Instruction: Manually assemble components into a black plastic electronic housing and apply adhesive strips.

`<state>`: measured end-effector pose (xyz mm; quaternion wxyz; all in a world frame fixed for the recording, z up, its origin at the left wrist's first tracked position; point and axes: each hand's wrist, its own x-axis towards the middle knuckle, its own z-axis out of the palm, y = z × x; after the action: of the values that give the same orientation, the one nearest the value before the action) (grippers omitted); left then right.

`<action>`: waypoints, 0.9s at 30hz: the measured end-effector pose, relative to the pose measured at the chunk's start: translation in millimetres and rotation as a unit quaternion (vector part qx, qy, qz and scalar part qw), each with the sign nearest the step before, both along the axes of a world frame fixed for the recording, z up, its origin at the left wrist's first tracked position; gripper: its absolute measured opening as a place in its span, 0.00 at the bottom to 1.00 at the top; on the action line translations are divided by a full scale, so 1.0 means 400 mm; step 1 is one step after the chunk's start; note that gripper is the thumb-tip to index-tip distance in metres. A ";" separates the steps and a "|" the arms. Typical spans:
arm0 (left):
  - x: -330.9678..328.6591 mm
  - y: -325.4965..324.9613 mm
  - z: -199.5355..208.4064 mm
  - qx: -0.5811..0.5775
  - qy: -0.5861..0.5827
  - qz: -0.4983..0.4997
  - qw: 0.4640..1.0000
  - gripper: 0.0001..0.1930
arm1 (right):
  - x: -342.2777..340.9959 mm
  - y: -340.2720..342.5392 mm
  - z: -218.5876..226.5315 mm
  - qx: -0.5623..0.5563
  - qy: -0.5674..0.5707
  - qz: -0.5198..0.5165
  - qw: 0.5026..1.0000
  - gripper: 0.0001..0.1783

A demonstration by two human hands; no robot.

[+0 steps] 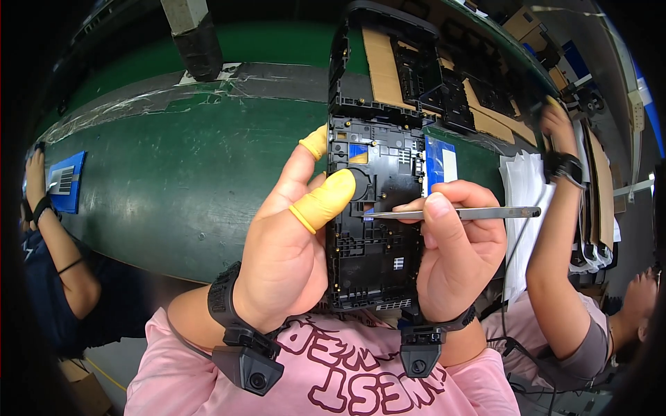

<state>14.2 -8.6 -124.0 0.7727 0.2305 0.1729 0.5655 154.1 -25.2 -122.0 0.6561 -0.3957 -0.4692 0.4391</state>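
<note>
My left hand (288,239) grips the left edge of a black plastic housing (385,267), a long moulded panel with ribs, openings and small brass-coloured inserts. Yellow finger cots cover the thumb and a finger of that hand; the thumb presses on the panel's face beside a round recess. In my right hand (454,246) is a pair of metal tweezers (479,213), held level between thumb and fingers. Their tips point left and reach over the panel near a small opening, close below my left thumb. Whether the tips hold anything is too small to tell.
Beyond the panel, a black frame (392,14) and more black housings (420,73) with cardboard dividers (381,66) lie on the green table (173,166). White sheets (520,208) stand at right. Co-workers' arms show at left (66,256) and right (562,229).
</note>
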 end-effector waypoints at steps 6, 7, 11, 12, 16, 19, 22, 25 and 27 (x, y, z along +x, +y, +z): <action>-0.006 -0.006 0.001 0.000 0.019 -0.009 1.000 0.29 | -0.005 -0.007 0.002 0.000 0.005 -0.001 1.000 0.07; -0.008 -0.007 -0.001 0.004 0.035 -0.014 0.999 0.32 | -0.005 -0.008 0.001 0.001 0.006 -0.002 1.000 0.07; -0.002 -0.013 0.004 -0.002 0.075 0.004 0.997 0.36 | -0.006 -0.016 0.007 0.003 0.003 -0.005 1.000 0.07; -0.002 -0.014 0.006 0.002 0.084 0.015 0.996 0.37 | -0.006 -0.017 0.008 -0.001 -0.001 -0.005 1.000 0.07; 0.004 -0.010 0.014 0.025 0.096 0.020 0.995 0.36 | 0.010 -0.009 0.012 0.002 0.026 -0.007 1.000 0.07; 0.011 0.058 0.012 0.054 0.145 0.025 0.988 0.32 | 0.068 0.006 -0.002 0.022 0.103 -0.064 0.992 0.08; -0.002 0.260 -0.011 0.056 0.145 -0.036 0.987 0.21 | 0.137 0.020 -0.027 0.015 0.109 -0.121 0.986 0.07; -0.073 0.473 -0.037 0.032 0.215 0.002 0.976 0.06 | 0.167 0.017 -0.041 -0.024 0.119 -0.140 0.983 0.07; -0.068 0.574 -0.078 -0.053 0.227 0.013 0.972 0.09 | 0.206 0.001 -0.061 -0.039 0.081 -0.168 0.982 0.06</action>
<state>-12.9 220.8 -155.1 0.7171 0.3095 0.3766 0.4981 236.4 -24.6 -146.2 0.7407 -0.4571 -0.3236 0.3710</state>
